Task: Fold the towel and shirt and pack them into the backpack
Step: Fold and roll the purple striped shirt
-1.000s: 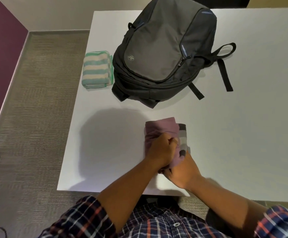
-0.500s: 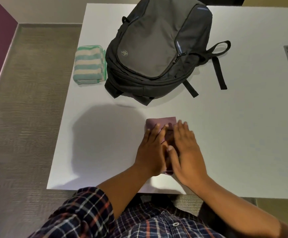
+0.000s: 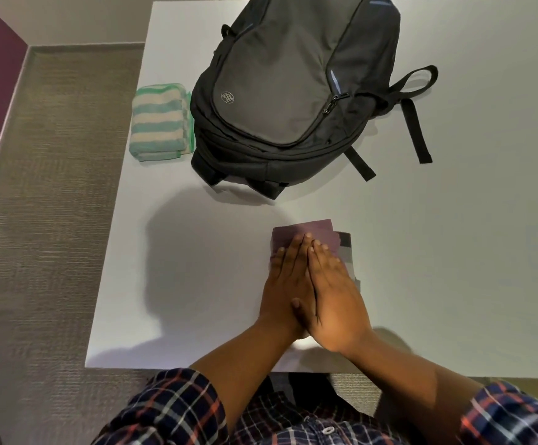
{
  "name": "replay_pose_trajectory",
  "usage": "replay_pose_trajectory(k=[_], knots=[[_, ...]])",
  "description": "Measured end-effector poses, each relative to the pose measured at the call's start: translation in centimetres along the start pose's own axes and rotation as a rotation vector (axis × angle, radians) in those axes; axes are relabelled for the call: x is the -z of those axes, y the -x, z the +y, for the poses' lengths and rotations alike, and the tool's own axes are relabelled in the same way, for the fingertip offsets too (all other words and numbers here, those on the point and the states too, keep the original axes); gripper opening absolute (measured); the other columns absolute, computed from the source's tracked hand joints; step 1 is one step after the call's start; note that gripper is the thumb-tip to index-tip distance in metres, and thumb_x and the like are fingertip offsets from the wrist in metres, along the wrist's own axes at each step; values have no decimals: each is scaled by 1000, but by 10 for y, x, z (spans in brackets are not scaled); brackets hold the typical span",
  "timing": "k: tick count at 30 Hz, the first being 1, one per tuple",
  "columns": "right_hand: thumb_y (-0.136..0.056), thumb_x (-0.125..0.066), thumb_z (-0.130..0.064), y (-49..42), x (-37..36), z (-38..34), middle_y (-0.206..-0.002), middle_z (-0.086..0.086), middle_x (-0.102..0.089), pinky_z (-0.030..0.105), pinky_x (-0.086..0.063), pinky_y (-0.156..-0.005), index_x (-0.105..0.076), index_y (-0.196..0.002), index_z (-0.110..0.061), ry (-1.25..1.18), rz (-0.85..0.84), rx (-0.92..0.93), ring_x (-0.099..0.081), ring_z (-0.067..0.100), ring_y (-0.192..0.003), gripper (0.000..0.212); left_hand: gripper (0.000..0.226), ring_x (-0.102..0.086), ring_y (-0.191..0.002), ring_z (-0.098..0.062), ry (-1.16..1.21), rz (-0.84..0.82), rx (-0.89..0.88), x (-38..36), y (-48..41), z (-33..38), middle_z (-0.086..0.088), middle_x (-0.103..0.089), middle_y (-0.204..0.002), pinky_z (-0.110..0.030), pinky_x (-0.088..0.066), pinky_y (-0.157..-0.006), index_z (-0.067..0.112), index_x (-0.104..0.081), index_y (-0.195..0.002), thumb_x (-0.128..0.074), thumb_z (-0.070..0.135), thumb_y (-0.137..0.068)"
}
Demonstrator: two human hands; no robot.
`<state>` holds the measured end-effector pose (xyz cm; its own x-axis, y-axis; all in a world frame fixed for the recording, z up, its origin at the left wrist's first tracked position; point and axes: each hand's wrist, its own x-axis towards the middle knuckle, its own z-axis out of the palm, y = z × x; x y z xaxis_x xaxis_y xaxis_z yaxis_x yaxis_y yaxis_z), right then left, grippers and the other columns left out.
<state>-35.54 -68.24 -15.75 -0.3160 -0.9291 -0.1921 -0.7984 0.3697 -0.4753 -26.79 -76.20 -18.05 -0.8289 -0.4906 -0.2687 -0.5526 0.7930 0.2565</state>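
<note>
my left hand (image 3: 288,284) and right hand (image 3: 335,297) lie flat, side by side, pressing the folded mauve cloth shirt (image 3: 309,234) near me. folding seems done; next i'd open the far dark grey fabric backpack (image 3: 293,85), green-striped folded towel (image 3: 160,123) at its left.

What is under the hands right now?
The folded shirt lies on the table under the left hand and right hand, both flat on it. Its far edge and striped right edge show; the rest is covered.
</note>
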Motion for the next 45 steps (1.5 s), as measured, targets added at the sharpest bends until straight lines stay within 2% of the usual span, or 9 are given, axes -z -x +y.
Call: replay_pose_trajectory(k=[10,14,19,25,29,34,38,41,45], knots=[[-96,-28,-57,-3,-4,7,-164,-1,-4,44,-14,-122,-4,-157,-20,-14,-23,35,0,12,-151,75,100,19,-146,-25,56,19,-10,3,-2,-4,-7,21,-158,-43,5,-120,20,39,-140,-38,61,-91],[-100,-10,-59,8,-1,16,-163,-6,-8,41,-10,-123,-9,-156,-27,-68,28,-31,-2,9,-150,65,87,-11,-149,-26,187,50,-14,12,4,-7,-11,-17,-161,-48,-18,-120,8,-16,-153,-40,61,-89],[-99,-13,-60,15,-2,20,-162,-5,0,35,-5,-122,-5,-157,-22,-1,33,-153,3,13,-150,69,78,-17,-148,-24,173,92,-26,13,24,-31,-10,-26,-158,-44,-23,-118,6,-32,-149,-45,56,-90],[-100,-17,-56,-2,-11,-2,-161,-3,8,35,3,-121,3,-156,-21,148,-31,-103,12,17,-149,69,66,-21,-146,-32,-27,107,43,23,73,-86,-11,-18,-158,-45,-13,-116,14,-28,-151,-22,51,-97],[-96,-3,-59,-31,-22,-19,-160,-1,11,35,5,-120,5,-154,-17,158,-44,-97,15,19,-148,72,59,-16,-148,-23,108,101,186,24,106,-114,2,-17,-158,-41,-13,-119,23,-24,-152,-25,41,-96],[-100,-16,-57,-61,-36,-22,-163,8,11,48,-1,-121,3,-156,-14,164,-28,-439,9,31,-150,73,96,6,-148,-9,270,70,419,28,122,-118,7,-1,-161,-29,1,-121,20,-10,-155,2,81,-81],[-99,-18,-57,-66,-46,-17,-161,11,20,51,-1,-120,13,-154,-11,205,-95,-515,16,34,-148,78,109,-19,-147,-22,176,18,380,25,123,-142,-7,-18,-159,-36,-11,-117,6,-24,-151,-16,86,-78],[-99,-19,-55,-69,-44,-19,-161,14,19,51,-2,-119,14,-153,-9,218,-140,-533,15,35,-148,78,113,12,-148,-13,157,-14,339,32,119,-179,2,15,-160,-32,5,-121,16,11,-152,-6,90,-69],[-99,-20,-53,-72,-42,-20,-162,15,17,51,-4,-119,13,-153,-8,230,-159,-545,13,35,-149,77,113,18,-147,-11,146,-19,255,49,101,-230,2,19,-160,-33,1,-122,16,14,-152,-20,90,-75]])
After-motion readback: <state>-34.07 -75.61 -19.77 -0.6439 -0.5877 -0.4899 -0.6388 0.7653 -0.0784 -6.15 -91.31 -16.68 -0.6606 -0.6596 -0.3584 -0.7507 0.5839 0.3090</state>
